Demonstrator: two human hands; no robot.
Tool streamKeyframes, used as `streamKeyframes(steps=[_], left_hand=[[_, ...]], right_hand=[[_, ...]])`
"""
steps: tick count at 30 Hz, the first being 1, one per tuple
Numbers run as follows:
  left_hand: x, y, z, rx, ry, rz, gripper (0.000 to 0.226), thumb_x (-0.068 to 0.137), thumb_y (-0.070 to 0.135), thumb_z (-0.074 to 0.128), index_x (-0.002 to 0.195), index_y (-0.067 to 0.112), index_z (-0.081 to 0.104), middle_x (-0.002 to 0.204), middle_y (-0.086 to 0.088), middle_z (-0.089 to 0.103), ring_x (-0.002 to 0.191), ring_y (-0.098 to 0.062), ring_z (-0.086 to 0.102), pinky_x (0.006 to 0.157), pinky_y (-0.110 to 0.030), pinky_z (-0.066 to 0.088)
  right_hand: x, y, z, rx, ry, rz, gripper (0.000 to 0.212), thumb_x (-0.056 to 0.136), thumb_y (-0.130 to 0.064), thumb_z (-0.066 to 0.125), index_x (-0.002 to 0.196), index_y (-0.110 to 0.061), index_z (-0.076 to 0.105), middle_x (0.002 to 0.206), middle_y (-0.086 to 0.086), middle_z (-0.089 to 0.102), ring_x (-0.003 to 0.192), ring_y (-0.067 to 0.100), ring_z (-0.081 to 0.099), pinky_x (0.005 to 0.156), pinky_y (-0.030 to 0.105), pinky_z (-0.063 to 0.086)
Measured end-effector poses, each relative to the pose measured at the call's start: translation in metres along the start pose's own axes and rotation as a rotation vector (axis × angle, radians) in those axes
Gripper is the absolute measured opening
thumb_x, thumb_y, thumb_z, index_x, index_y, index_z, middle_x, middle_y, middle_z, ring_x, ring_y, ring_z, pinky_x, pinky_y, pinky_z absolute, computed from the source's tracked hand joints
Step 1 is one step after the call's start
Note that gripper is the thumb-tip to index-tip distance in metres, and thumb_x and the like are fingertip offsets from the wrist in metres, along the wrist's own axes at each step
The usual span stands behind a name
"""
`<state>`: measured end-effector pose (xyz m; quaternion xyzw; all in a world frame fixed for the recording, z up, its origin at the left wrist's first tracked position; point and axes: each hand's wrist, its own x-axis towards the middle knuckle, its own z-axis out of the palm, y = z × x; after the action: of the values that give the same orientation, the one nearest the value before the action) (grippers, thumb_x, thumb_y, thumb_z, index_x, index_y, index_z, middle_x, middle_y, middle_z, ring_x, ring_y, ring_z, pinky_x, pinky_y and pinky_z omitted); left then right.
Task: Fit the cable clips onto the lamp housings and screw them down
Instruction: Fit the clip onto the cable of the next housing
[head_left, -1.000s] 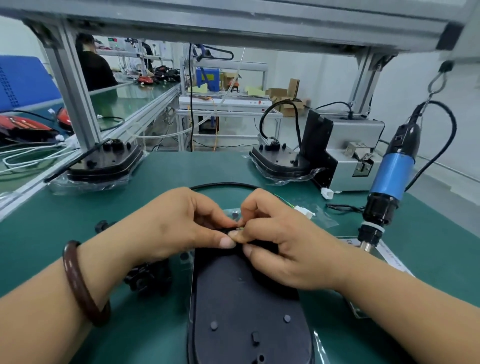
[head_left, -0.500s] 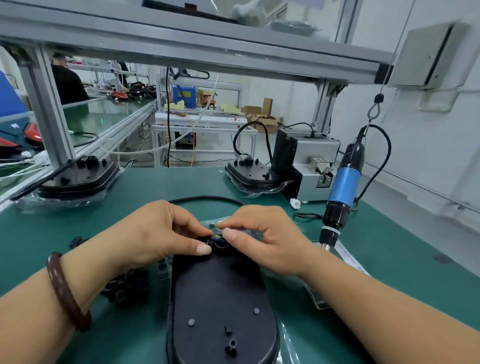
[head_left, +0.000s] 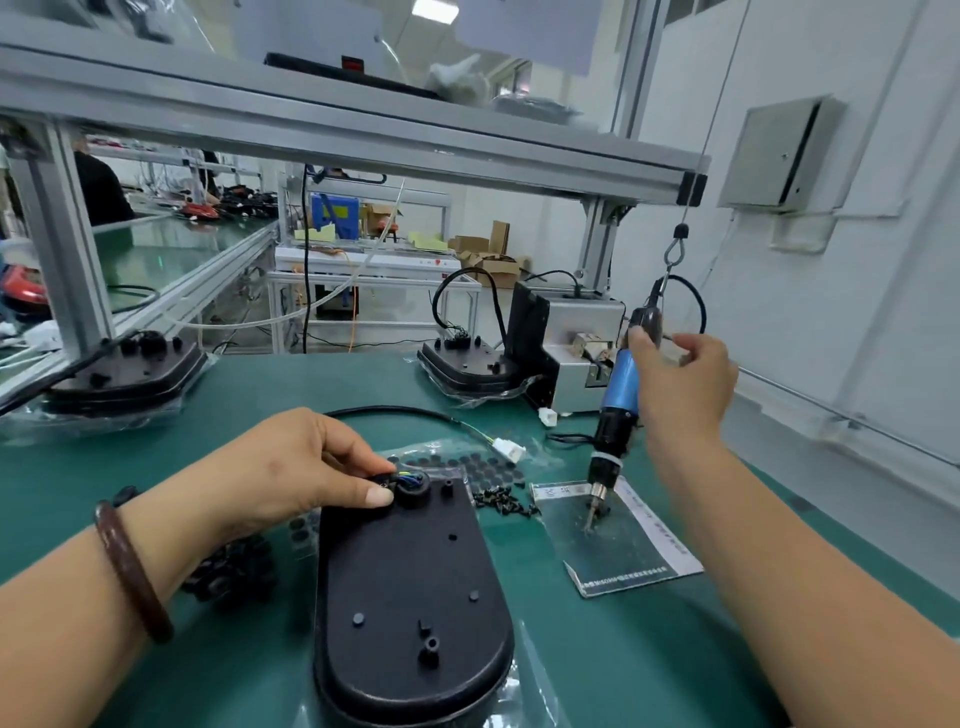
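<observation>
A black lamp housing (head_left: 410, 597) lies flat on the green bench in front of me. At its far end sits a round black cable clip (head_left: 413, 488) with coloured wires coming through it. My left hand (head_left: 291, 467) pinches the cable at that clip with thumb and fingers. A blue electric screwdriver (head_left: 618, 395) hangs from a hook to the right, its bit touching a plastic bag. My right hand (head_left: 685, 384) curls round the screwdriver's upper body, thumb on its front. Loose black screws (head_left: 504, 501) lie beside the housing.
A black cable (head_left: 395, 413) ends in a white connector (head_left: 509, 448). More black clips (head_left: 234, 571) are heaped at the left. Two other housings (head_left: 119, 374) (head_left: 467, 364) and a grey screw feeder (head_left: 566, 353) stand at the back. A printed bag (head_left: 623, 551) lies on the right.
My right hand has left the clip and moved up and right to the hanging screwdriver. My left hand stays at the clip. The camera has tilted upward.
</observation>
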<state>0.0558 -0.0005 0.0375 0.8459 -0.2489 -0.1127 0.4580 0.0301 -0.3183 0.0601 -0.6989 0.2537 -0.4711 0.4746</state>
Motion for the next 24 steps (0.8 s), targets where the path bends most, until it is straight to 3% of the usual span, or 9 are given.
streamKeyframes(steps=[2, 3, 7, 9, 13, 18, 21, 24], left_hand=[[0.0, -0.001, 0.0, 0.005, -0.005, 0.006, 0.035, 0.044, 0.043, 0.083, 0.078, 0.035, 0.077, 0.079, 0.005, 0.075, 0.072, -0.004, 0.066, 0.079, -0.023, 0.049], [0.0, -0.001, 0.0, 0.006, -0.006, 0.008, 0.036, 0.044, 0.043, 0.083, 0.078, 0.035, 0.077, 0.08, 0.005, 0.075, 0.073, -0.005, 0.067, 0.08, -0.024, 0.049], [0.0, 0.0, -0.001, 0.016, 0.005, 0.012, 0.036, 0.043, 0.045, 0.082, 0.078, 0.037, 0.077, 0.081, 0.006, 0.075, 0.075, -0.004, 0.067, 0.079, -0.021, 0.049], [-0.001, 0.001, 0.0, 0.031, 0.009, 0.012, 0.031, 0.048, 0.042, 0.084, 0.077, 0.037, 0.077, 0.078, 0.007, 0.075, 0.07, 0.0, 0.065, 0.074, -0.016, 0.048], [-0.003, 0.004, 0.0, 0.071, 0.023, 0.016, 0.016, 0.064, 0.027, 0.086, 0.077, 0.029, 0.077, 0.072, 0.01, 0.073, 0.063, 0.005, 0.062, 0.065, -0.008, 0.045], [-0.004, 0.007, -0.001, 0.141, 0.041, 0.041, 0.017, 0.068, 0.026, 0.084, 0.082, 0.029, 0.076, 0.07, 0.016, 0.072, 0.062, 0.007, 0.061, 0.06, -0.003, 0.043], [-0.003, 0.006, -0.001, 0.174, 0.049, 0.041, 0.019, 0.067, 0.031, 0.084, 0.084, 0.031, 0.076, 0.076, 0.014, 0.073, 0.07, 0.002, 0.065, 0.065, -0.006, 0.046], [-0.002, 0.004, -0.002, 0.176, 0.041, 0.042, 0.017, 0.066, 0.031, 0.084, 0.08, 0.034, 0.075, 0.072, 0.021, 0.071, 0.067, 0.006, 0.063, 0.062, -0.004, 0.043]], right_hand=[[0.005, 0.008, 0.001, 0.065, -0.178, 0.37, 0.076, 0.074, -0.054, 0.075, 0.13, -0.013, 0.046, 0.12, 0.006, 0.05, 0.104, 0.023, 0.053, 0.079, 0.034, 0.045], [0.004, 0.01, 0.002, 0.093, -0.267, 0.469, 0.082, 0.073, -0.054, 0.076, 0.132, -0.008, 0.044, 0.114, 0.007, 0.052, 0.092, 0.022, 0.055, 0.069, 0.034, 0.047], [0.002, 0.016, 0.011, 0.253, -0.413, 0.59, 0.057, 0.078, -0.041, 0.077, 0.117, -0.007, 0.053, 0.087, 0.013, 0.061, 0.062, 0.024, 0.062, 0.059, 0.034, 0.057], [0.002, 0.018, 0.016, 0.313, -0.416, 0.593, 0.052, 0.081, -0.033, 0.076, 0.119, -0.007, 0.051, 0.075, 0.012, 0.058, 0.048, 0.022, 0.059, 0.051, 0.031, 0.054], [0.001, 0.021, 0.021, 0.433, -0.356, 0.562, 0.058, 0.082, -0.023, 0.074, 0.127, -0.017, 0.038, 0.074, 0.013, 0.052, 0.045, 0.021, 0.053, 0.046, 0.03, 0.049], [-0.013, -0.008, 0.012, 0.569, -0.35, 0.384, 0.027, 0.084, -0.015, 0.067, 0.098, -0.015, 0.044, 0.06, 0.007, 0.047, 0.039, 0.016, 0.047, 0.044, 0.027, 0.046], [-0.028, -0.05, 0.011, 0.778, -0.422, 0.257, 0.031, 0.081, -0.014, 0.068, 0.099, -0.016, 0.042, 0.056, 0.004, 0.048, 0.041, 0.016, 0.046, 0.048, 0.027, 0.047], [-0.054, -0.088, 0.021, 0.954, -0.597, 0.141, 0.034, 0.079, -0.015, 0.071, 0.099, -0.017, 0.044, 0.06, 0.002, 0.05, 0.045, 0.015, 0.046, 0.052, 0.026, 0.047]])
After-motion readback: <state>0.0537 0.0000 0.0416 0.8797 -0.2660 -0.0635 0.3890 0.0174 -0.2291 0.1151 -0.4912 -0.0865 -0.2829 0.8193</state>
